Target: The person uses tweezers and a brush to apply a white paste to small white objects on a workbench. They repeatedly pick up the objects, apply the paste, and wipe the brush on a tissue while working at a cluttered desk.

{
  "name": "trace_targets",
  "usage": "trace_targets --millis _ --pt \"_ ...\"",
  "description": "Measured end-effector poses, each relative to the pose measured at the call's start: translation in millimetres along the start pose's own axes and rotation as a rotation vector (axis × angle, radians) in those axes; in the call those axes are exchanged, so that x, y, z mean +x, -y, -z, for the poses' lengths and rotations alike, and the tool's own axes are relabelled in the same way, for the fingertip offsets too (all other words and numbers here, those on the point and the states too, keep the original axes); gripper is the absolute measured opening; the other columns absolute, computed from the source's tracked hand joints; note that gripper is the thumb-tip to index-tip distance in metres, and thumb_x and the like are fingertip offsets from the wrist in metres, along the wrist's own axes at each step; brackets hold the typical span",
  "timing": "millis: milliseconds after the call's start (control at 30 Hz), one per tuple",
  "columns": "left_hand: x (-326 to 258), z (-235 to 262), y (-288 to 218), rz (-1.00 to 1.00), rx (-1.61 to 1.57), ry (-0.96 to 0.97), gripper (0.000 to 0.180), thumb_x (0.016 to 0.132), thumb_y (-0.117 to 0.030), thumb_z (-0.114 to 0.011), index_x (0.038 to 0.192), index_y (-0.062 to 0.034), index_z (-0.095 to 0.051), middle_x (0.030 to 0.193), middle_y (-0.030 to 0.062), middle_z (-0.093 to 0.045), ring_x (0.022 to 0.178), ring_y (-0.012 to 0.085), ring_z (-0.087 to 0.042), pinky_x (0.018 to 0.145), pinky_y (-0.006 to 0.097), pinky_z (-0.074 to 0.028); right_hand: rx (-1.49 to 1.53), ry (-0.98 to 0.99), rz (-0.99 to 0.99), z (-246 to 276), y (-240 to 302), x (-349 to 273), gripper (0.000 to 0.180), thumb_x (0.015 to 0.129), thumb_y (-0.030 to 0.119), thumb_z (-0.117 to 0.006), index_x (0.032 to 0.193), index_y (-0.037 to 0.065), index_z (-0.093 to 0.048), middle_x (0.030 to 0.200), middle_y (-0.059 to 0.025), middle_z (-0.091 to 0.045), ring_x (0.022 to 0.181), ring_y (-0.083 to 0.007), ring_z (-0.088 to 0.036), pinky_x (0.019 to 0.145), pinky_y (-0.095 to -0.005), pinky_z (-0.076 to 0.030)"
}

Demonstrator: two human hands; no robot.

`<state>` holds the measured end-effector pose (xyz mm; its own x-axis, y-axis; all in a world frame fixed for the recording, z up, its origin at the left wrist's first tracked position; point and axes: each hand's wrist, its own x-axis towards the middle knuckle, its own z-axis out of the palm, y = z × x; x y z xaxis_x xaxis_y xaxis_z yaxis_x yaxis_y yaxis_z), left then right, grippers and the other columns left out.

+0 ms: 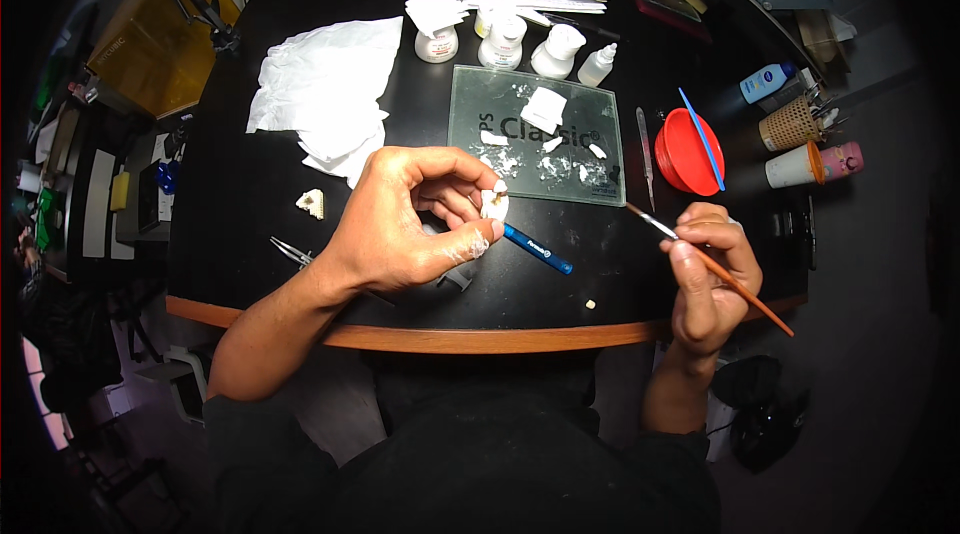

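Black shirt [460, 464] closest, and two bare hands are up over a wood-edged black table [640, 279], dim grey floor [865, 334] around it!
Left hand [400, 214] pinches a small cream piece [494, 205], its shape seemingly half hidden by fingertips, near the glass slab [592, 110]; right hand [715, 269] has fingers together on a brush [768, 313].

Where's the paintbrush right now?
Head view, right of centre: the paintbrush is in the right hand, its bristles by the lower right corner of the glass slab, below the red bowl.
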<state>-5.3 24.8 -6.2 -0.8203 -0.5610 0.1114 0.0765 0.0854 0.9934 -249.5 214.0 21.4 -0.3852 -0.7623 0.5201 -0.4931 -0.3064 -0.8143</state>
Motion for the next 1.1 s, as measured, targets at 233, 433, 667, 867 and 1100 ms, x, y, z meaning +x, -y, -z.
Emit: trace_targets --millis 233,433,667,867,1100 --pt "1 -1 -3 0.019 -0.01 -0.027 0.027 0.08 -0.007 -0.084 0.099 0.0051 -0.069 0.089 0.0071 -0.07 0.077 0.0081 -0.066 0.074 0.022 -0.054 0.254 0.06 0.016 -48 8 8 0.016 0.085 -0.004 -0.064 0.101 -0.005 -0.066 0.097 -0.0148 -0.062 0.097 -0.0201 -0.06 0.087 -0.0299 -0.051" --pt "0 -3 -6 0.008 -0.005 -0.057 0.026 0.079 -0.008 -0.087 0.095 0.0032 -0.069 0.086 0.0057 -0.07 0.075 0.0065 -0.065 0.07 0.021 -0.052 0.396 0.061 -0.039 -68 3 13 0.016 0.09 -0.004 -0.06 0.105 -0.009 -0.064 0.111 -0.0237 -0.062 0.103 -0.0246 -0.067 0.086 -0.0304 -0.058" --pt "1 -4 -8 -0.009 0.061 -0.103 0.027 0.078 -0.01 -0.09 0.09 0.0013 -0.069 0.081 0.0037 -0.07 0.07 0.004 -0.063 0.065 0.018 -0.049 0.543 0.04 -0.101 -84 -6 14 0.014 0.089 -0.006 -0.051 0.102 -0.007 -0.054 0.094 -0.0184 -0.058 0.12 -0.0349 -0.056 0.1 -0.0596 -0.056" --pt "1 -3 -6 0.022 0.046 -0.145 0.028 0.078 -0.012 -0.091 0.086 0.0004 -0.068 0.077 0.0034 -0.071 0.065 0.0027 -0.061 0.062 0.018 -0.049 0.462 0.071 0.099 -94 -7 11 0.014 0.079 -0.003 -0.069 0.093 -0.001 -0.066 0.081 -0.0112 -0.067 0.099 -0.0268 -0.063 0.101 -0.0473 -0.052" --pt "1 -5 -4 0.019 0.078 -0.178 0.029 0.077 -0.016 -0.093 0.08 -0.0011 -0.068 0.073 0.0026 -0.07 0.063 0.0021 -0.06 0.059 0.017 -0.048 0.331 0.142 0.239 -92 1 12 0.015 0.074 -0.005 -0.068 0.088 0.002 -0.066 0.075 -0.0101 -0.066 0.099 -0.0308 -0.063 0.101 -0.0496 -0.049"
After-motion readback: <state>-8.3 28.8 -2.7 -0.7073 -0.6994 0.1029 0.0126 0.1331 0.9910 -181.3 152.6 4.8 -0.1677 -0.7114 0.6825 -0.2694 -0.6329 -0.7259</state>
